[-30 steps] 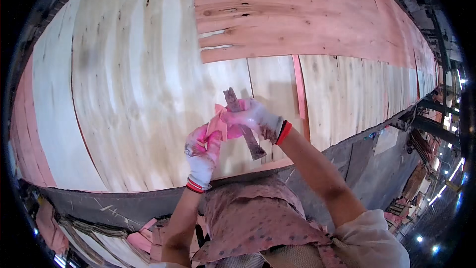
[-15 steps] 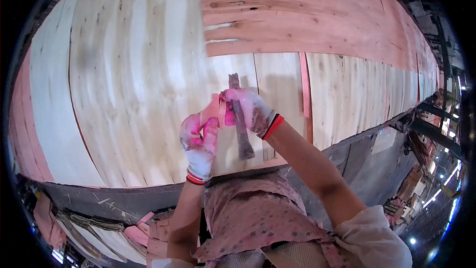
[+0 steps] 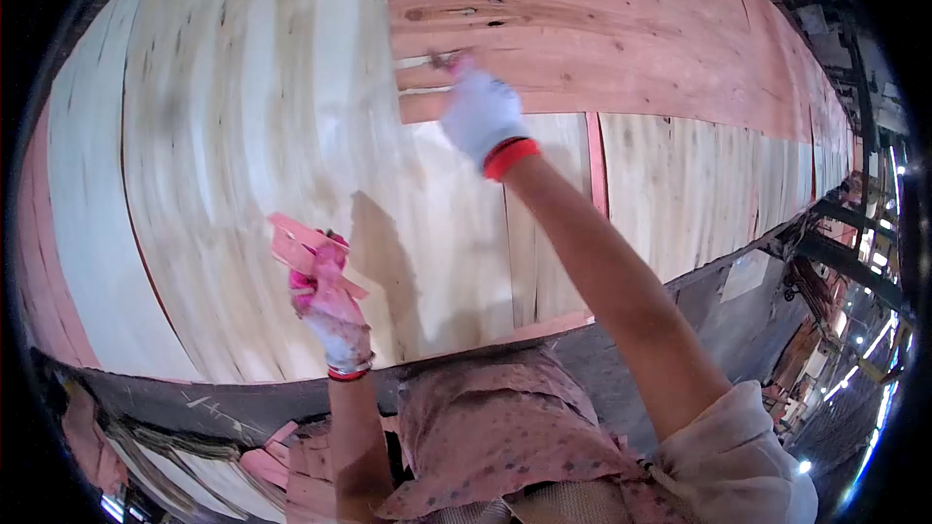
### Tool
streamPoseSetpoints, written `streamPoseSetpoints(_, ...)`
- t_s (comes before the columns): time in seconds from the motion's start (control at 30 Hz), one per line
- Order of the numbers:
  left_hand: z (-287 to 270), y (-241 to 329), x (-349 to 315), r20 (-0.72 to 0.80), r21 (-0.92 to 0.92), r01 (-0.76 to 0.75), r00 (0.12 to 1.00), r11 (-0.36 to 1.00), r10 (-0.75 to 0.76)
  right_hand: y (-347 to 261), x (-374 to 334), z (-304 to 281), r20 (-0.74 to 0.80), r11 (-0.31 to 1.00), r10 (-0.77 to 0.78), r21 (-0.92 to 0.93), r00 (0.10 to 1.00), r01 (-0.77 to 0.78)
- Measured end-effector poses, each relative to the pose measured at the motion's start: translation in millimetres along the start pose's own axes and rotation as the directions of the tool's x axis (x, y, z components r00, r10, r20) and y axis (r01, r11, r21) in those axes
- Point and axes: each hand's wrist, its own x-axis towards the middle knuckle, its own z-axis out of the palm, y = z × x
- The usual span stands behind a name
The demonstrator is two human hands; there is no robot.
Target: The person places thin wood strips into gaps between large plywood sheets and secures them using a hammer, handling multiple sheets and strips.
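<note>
My left hand (image 3: 333,306), in a pink-stained white glove, is closed around several pink veneer strips (image 3: 294,245) above the pale wood sheet (image 3: 233,155). My right hand (image 3: 482,118), gloved and blurred by motion, reaches over the split left edge of the pink veneer sheet (image 3: 621,34). A dark tip of a flat bar-like tool (image 3: 443,60) pokes out by its fingertips; the hand hides the rest. Narrow gaps in the pink sheet near those fingers show pale wood underneath.
Pale veneer panels (image 3: 680,170) lie along the near side, with a thin pink strip (image 3: 596,165) between two of them. Stacked sheets (image 3: 184,466) stand low at the left. Dark metal beams (image 3: 854,267) run at the right.
My hands have parted. The left has moved left and slightly nearer with the pink strips; the right has swung away from me to the pink sheet's split edge.
</note>
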Motion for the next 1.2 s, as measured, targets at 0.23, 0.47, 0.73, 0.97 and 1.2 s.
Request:
streamPoseSetpoints(0.23, -11, -11, -19, 0.015, 0.151, 0.024, 1.0, 0.988, -0.027, -53, 40, 63, -0.047, 0.863, 0.197, -0.465, 0.979, -0.196)
streamPoseSetpoints(0.47, -4, -8, -14, -0.042, 0.113, 0.014, 0.999, 0.993, -0.009, -60, 66, 92, 0.029, 0.831, 0.225, -0.528, 0.974, -0.176)
streamPoseSetpoints(0.73, 7, -3, -11, 0.077, 0.026, 0.186, 0.979, 0.982, -0.188, -24, 125, 65, 0.491, 0.974, -0.161, -0.061, 0.856, 0.218)
streamPoseSetpoints(0.97, 18, -14, -4, 0.228, -0.006, 0.228, 0.948, 0.974, -0.22, 5, 20, -12, 0.537, 0.366, 0.006, 0.784, 0.844, -0.502)
streamPoseSetpoints(1.2, 48, -14, 31, 0.381, 0.242, 0.333, 0.831, 0.911, -0.405, -1, -12, -27, 0.426, 0.921, -0.304, 0.361, 0.852, 0.148)
